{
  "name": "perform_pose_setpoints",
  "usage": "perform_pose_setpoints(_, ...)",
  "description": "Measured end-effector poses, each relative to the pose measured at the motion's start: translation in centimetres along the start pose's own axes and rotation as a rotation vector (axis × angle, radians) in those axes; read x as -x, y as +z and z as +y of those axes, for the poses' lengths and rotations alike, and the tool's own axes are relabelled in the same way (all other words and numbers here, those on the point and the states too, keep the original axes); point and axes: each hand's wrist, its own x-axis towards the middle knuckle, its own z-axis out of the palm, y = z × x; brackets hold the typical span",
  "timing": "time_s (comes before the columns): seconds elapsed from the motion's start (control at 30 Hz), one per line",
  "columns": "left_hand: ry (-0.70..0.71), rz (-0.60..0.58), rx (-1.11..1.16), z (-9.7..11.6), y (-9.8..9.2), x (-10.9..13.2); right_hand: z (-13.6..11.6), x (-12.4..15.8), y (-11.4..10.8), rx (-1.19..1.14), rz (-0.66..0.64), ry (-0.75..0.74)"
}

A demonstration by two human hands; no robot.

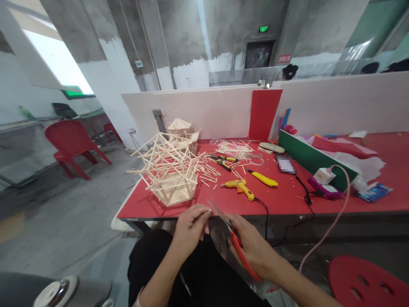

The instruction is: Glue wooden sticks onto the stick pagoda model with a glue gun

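My left hand [191, 224] is closed in a pinch on a thin wooden stick [209, 210] just below the table's front edge. My right hand [252, 245] is wrapped round red-handled scissors [234, 241], whose blades point up and left toward the stick. Both hands hover over my lap. On the red table [287, 198] ahead stands a tilted model frame built of wooden sticks [169, 168], with a smaller stick model [183, 130] behind it.
Loose sticks [211, 170], a yellow glue gun [239, 187] with a black cord, a yellow knife [263, 178], pliers [222, 161], a phone [285, 164] and a charger [323, 175] lie on the table. White partitions stand behind. A red chair [72, 143] is left, a red stool [367, 281] right.
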Motion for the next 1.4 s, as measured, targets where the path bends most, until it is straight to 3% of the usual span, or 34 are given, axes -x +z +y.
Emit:
perform_pose_setpoints(0.3, 0.136, 0.016, -0.149, -0.4, -0.1, 0.6, -0.3, -0.3, 0.3, 0.228, -0.046, 0.065)
perform_pose_setpoints(0.57, 0.335, 0.076, -0.326, 0.2, -0.3, 1.1, -0.2, -0.7, 0.6, 0.069, -0.054, -0.005)
perform_pose_setpoints(0.83, 0.141, 0.057, -0.052, -0.6, 0.5, 1.2, -0.1, 0.0, 0.7, 0.025, -0.004, -0.012)
perform_pose_setpoints(1.2, 0.293, 0.081, -0.246, -0.5, -0.7, 1.2, -0.4, -0.5, 0.5, 0.167, -0.096, 0.026)
perform_pose_setpoints(1.4, 0.271, 0.105, -0.253, -1.5, -0.6, 1.4, 0.0, -0.4, 0.8, 0.177, -0.061, 0.001)
